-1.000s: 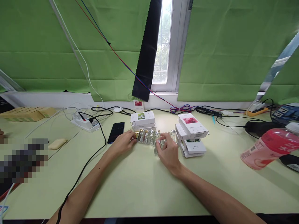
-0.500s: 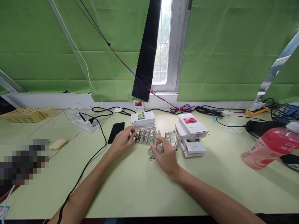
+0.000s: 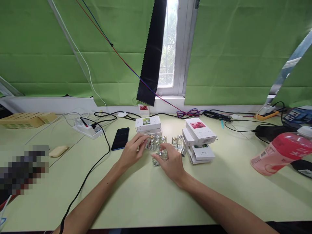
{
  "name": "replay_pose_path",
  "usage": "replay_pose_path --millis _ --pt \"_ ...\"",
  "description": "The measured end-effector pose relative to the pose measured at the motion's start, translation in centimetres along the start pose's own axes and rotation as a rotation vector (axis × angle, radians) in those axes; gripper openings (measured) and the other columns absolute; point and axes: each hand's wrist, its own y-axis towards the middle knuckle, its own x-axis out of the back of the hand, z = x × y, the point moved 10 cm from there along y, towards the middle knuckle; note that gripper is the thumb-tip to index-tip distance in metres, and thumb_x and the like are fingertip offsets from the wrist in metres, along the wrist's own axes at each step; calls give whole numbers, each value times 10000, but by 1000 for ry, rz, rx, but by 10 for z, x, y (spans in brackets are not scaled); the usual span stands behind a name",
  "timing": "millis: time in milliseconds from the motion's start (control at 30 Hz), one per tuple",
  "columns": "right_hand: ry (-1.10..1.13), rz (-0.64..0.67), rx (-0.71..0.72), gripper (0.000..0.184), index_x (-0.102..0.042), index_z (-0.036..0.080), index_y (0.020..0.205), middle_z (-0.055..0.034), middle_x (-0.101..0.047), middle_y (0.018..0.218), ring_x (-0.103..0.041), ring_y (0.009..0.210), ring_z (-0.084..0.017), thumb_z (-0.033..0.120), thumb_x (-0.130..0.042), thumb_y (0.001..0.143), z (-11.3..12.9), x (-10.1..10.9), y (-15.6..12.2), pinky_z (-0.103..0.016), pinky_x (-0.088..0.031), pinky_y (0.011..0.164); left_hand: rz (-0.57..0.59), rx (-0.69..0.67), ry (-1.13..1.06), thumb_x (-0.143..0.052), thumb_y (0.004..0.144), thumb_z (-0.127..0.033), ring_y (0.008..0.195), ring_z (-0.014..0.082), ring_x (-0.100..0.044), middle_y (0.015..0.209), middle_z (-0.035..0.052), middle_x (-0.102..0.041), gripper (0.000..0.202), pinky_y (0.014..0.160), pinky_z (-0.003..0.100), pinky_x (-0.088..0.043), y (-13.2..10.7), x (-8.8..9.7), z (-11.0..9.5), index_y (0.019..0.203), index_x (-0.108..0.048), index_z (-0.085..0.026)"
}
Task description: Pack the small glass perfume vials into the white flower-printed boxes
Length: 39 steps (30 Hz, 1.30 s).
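A row of small clear glass bottles (image 3: 156, 140) with silver and gold tops stands mid-table. My left hand (image 3: 133, 151) is at the row's left end, its fingers curled around the endmost bottles and covering them. In front of the row is a rounded clear glass bottle (image 3: 156, 162). My right hand (image 3: 172, 162) has its thumb and forefinger closed about this bottle's top; the palm hides part of it. Two more upright bottles (image 3: 177, 143) stand just right of the row, and a small silver cap (image 3: 183, 152) lies beside them.
White boxes (image 3: 201, 131) are stacked right of the bottles, with further white boxes (image 3: 148, 123) behind the row. A phone (image 3: 120, 138) lies at left, near a power strip (image 3: 87, 128) and a black cable (image 3: 96, 166). A pink bottle (image 3: 275, 154) is at far right.
My left hand has shifted right along the row and now covers its left-end bottles. My right hand stays at the front bottle, its fingers slightly lower.
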Motion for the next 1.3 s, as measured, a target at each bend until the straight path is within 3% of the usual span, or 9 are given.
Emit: replay_pose_path --millis 100,400,700,767,867,933,1067,1167,1300 --pt "16 15 4 306 -624 188 1072 -31 -715 870 -622 581 -145 465 -650 945 2 -1 0 -269 -468 567 1 -37 -47 -448 1027 -224 905 162 -661 1058 95 -667 243 637 229 -515 -4 -5 -9 1180 -638 -217" --pt "65 61 0 220 -602 193 1089 -42 -719 913 -665 667 -174 357 -639 948 1 -7 -2 -280 -510 610 -110 -227 -75 -552 963 -84 808 133 -640 982 73 -660 222 606 207 -512 -9 -3 -43 1145 -619 -191" --pt "91 118 -27 242 -595 184 1143 -75 -732 1002 -719 906 -234 204 -611 902 -4 -13 -4 -322 -551 743 -188 -267 -100 -602 923 -49 802 115 -686 1001 74 -729 239 566 173 -503 -14 0 -63 1124 -627 -177" --pt "96 117 -32 248 -599 183 1138 -75 -732 1005 -721 905 -233 185 -604 891 -5 -13 -5 -323 -553 740 -205 -269 -73 -616 923 -67 725 97 -685 973 55 -756 214 539 170 -482 -15 0 -65 1100 -635 -185" --pt "112 115 -44 245 -599 186 1132 -73 -732 997 -721 895 -230 188 -606 887 -7 -13 -4 -325 -557 743 -228 -246 -41 -651 913 -97 486 36 -554 953 27 -781 190 502 183 -456 -15 2 -63 1077 -651 -193" --pt "126 115 -50 256 -592 185 1140 -76 -730 1005 -719 916 -234 188 -607 884 -7 -13 -3 -332 -561 766 -228 -242 -39 -665 905 -103 445 28 -518 958 27 -789 195 495 191 -452 -16 2 -62 1078 -659 -193" --pt "138 122 -65 290 -577 182 1153 -81 -728 1020 -718 932 -242 168 -607 865 -9 -13 -3 -346 -569 783 -204 -303 -68 -632 918 -83 662 92 -712 986 54 -794 227 557 181 -513 -15 0 -66 1117 -667 -187" --pt "127 126 -70 298 -572 182 1159 -91 -730 1048 -718 937 -250 175 -607 863 -10 -14 -3 -357 -576 788 -187 -346 -93 -617 923 -65 877 147 -767 1006 77 -793 264 671 194 -578 -15 -2 -69 1156 -668 -178" --pt "124 129 -71 305 -573 178 1167 -100 -731 1057 -722 930 -252 179 -604 864 -11 -15 -4 -361 -582 790 -208 -337 -68 -634 917 -71 858 151 -772 989 75 -797 245 644 192 -574 -16 -2 -68 1136 -672 -174"
